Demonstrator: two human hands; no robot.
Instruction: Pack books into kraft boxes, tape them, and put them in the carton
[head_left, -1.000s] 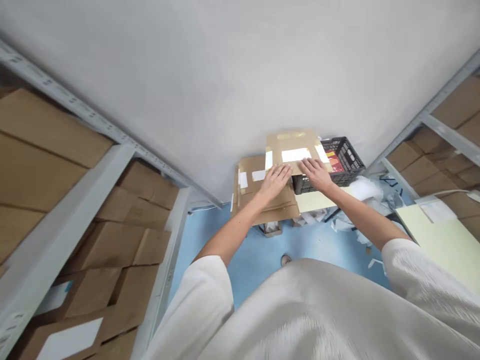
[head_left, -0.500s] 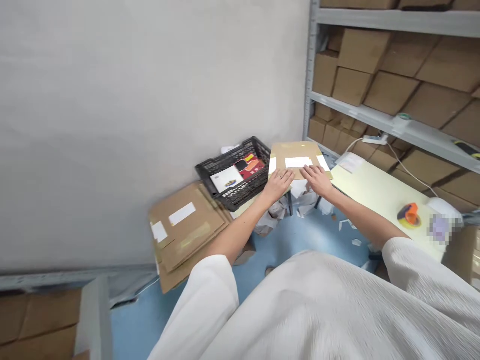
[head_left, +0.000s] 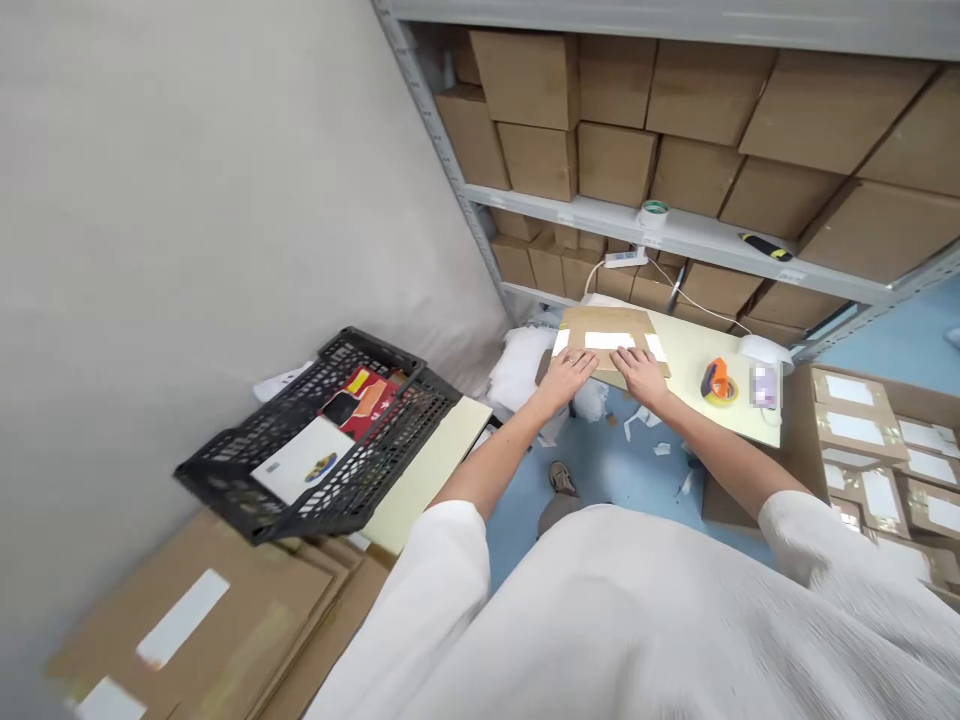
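Observation:
A flat cardboard piece (head_left: 609, 322) with white labels is held between both hands above the left end of the pale table (head_left: 684, 345). My left hand (head_left: 568, 375) grips its near edge on the left, a ring on one finger. On the same edge, to the right, my right hand (head_left: 639, 372) has its fingers over the cardboard. Both thumbs are hard to make out. On the table, right of the cardboard, are an orange tape dispenser (head_left: 719, 381) and a yellow tape roll beside it.
A black crate (head_left: 390, 465) holding a white and a red item stands at left, beside stacked cardboard (head_left: 202, 610). Shelves (head_left: 675, 235) of boxes rise behind the table. An open carton (head_left: 799, 420) with labelled boxes is at right; paper scraps lie on the floor.
The view has turned right. Both hands, still on the cardboard, have moved with it from beside the crate to the table's left end. The open carton at right has come into fuller view.

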